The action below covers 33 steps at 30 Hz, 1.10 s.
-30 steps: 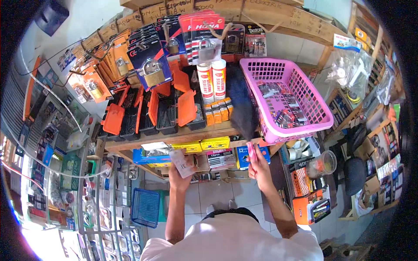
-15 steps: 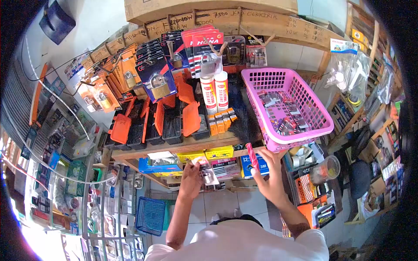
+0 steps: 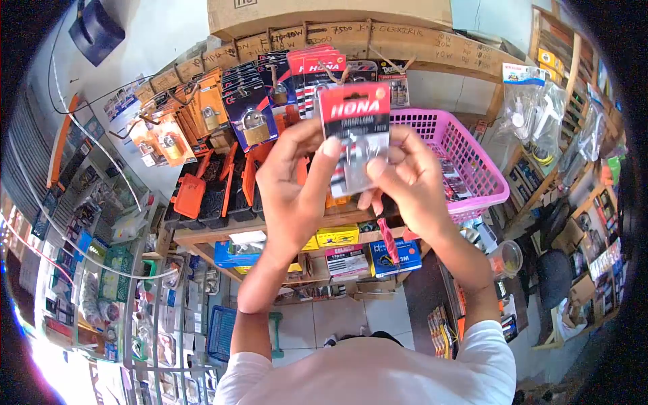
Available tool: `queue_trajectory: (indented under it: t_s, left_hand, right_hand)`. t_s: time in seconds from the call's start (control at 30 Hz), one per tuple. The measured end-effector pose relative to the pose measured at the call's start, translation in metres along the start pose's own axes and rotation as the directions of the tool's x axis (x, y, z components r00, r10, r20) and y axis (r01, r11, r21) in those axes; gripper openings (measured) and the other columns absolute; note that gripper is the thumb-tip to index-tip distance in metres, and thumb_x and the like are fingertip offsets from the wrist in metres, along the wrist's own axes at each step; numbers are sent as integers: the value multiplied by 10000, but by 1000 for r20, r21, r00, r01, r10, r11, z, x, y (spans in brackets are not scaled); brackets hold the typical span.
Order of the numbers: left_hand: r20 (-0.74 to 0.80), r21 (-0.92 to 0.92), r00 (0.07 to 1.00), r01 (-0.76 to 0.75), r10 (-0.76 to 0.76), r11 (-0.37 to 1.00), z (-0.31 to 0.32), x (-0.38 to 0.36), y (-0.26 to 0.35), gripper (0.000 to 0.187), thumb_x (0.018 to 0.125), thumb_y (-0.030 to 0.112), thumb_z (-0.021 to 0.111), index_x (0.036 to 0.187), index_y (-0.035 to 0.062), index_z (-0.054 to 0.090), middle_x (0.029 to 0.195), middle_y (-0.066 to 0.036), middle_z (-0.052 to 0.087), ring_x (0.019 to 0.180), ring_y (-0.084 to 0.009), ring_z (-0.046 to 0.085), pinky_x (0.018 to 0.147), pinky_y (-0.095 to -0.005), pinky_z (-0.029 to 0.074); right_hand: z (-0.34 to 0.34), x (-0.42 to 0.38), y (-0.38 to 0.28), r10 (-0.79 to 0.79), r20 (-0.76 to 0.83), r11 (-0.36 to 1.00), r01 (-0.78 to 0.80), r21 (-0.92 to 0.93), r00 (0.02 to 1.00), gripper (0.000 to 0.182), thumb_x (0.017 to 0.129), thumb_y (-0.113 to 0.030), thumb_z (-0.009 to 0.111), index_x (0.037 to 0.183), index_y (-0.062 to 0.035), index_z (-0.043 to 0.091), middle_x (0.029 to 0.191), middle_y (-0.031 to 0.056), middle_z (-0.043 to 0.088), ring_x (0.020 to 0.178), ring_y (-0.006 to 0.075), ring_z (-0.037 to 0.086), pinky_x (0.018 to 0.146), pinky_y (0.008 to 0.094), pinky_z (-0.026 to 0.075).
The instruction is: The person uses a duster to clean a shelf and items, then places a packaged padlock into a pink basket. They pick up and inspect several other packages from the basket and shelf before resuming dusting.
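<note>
A red and black carded pack point(image 3: 356, 120) with a clear blister is held up between both hands, its printed face toward the camera. My left hand point(image 3: 293, 185) grips its left edge, thumb across the front. On the other side, my right hand point(image 3: 412, 179) pinches the lower right part. A pink twisted item point(image 3: 388, 241) hangs below the right hand's lower fingers. Behind the hands, similar red packs point(image 3: 314, 64) hang on a hook, beside carded padlocks point(image 3: 255, 125). The pink basket point(image 3: 482, 172) holds more packs, partly hidden by my right hand.
Orange-lidded black bins point(image 3: 189, 196) stand on the wooden shelf point(image 3: 209, 235). Below are a blue box point(image 3: 397, 258) and yellow boxes point(image 3: 337, 236). Plastic bags point(image 3: 533, 111) hang at the right. A glass display case point(image 3: 152, 324) is at the left.
Both hands have risen from below the shelf edge. The right hand has come to the pack, which is now raised and upright. The pink item has moved along with the right hand.
</note>
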<state>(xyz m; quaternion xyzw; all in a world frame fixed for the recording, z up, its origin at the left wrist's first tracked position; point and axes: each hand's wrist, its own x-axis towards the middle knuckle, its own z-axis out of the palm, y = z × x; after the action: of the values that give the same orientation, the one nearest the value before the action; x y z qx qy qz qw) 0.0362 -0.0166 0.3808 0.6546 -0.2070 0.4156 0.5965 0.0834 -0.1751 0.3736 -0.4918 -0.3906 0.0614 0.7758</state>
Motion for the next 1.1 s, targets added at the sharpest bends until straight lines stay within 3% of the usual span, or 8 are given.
queue_trajectory:
  t_s: [0.33, 0.5, 0.67, 0.8, 0.87, 0.93, 1.03, 1.1]
  left_hand:
    - [8, -35, 989, 150, -150, 988, 1, 12, -22, 292, 966, 122, 571, 1199, -54, 592, 1022, -83, 678, 923, -77, 592, 804, -229, 482]
    - [56, -55, 977, 211, -207, 976, -5, -3, -48, 600, 965, 127, 560, 1454, -10, 240, 1099, -144, 622, 1007, -164, 602, 875, -281, 475]
    - [140, 91, 960, 233, -244, 968, -6, -21, -58, 724, 952, 129, 569, 1492, 9, 101, 1254, -181, 514, 1054, -215, 576, 950, -341, 438]
    - [221, 128, 907, 337, -358, 933, -21, -46, -57, 704, 962, 243, 563, 1485, 8, 154, 1290, -186, 510, 1113, -225, 551, 976, -358, 423]
    - [380, 52, 828, 426, -413, 903, -44, -69, -60, 645, 966, 314, 554, 1447, -8, 270, 1253, -176, 550, 1115, -245, 564, 972, -368, 432]
    - [458, 137, 761, 450, -459, 882, -74, -103, -74, 569, 973, 323, 543, 1392, -18, 367, 1230, -169, 575, 1111, -259, 575, 965, -382, 439]
    - [532, 84, 657, 586, -534, 806, -98, -151, -91, 509, 980, 303, 534, 1361, -16, 421, 1233, -159, 574, 1111, -245, 576, 960, -377, 439]
    - [544, -20, 570, 743, -616, 669, -98, -175, -96, 490, 995, 286, 505, 1367, -20, 418, 1221, -152, 578, 1115, -220, 569, 959, -367, 433]
  right_hand:
    - [-3, 24, 7, 119, -24, 990, -117, 78, 993, 388, 917, -237, 661, 1147, 2, 461, 874, 163, 674, 539, 181, 645, 414, 259, 515]
    - [-13, 49, 34, 74, -77, 990, -64, 122, 994, 418, 909, -266, 672, 1145, 5, 457, 861, 151, 674, 551, 173, 653, 424, 259, 521]
    - [-22, 88, 57, 104, -59, 987, -96, 128, 993, 457, 901, -270, 688, 1175, 5, 446, 944, 135, 676, 682, 159, 679, 552, 283, 567]
    - [-49, 93, 60, 61, -71, 982, -72, -172, 996, 532, 874, -320, 715, 1170, 22, 434, 857, 127, 670, 561, 177, 650, 442, 270, 513]
    - [-76, 86, 45, 25, -85, 858, -65, -510, 996, 510, 860, -394, 718, 1096, 3, 502, 820, 96, 664, 544, 152, 629, 435, 257, 490]
    - [-121, 90, 31, 233, -16, 758, -192, -623, 972, 514, 848, -492, 693, 1008, -23, 561, 768, 89, 659, 544, 139, 629, 442, 249, 489]
    - [-188, 98, 28, 538, -217, 286, -418, -862, 814, 522, 855, -558, 637, 901, -38, 620, 738, 85, 670, 569, 152, 651, 474, 299, 515]
    - [-234, 111, 52, 590, -363, -86, -391, -917, 721, 508, 864, -539, 628, 921, -34, 626, 737, 110, 682, 562, 175, 653, 476, 331, 517]
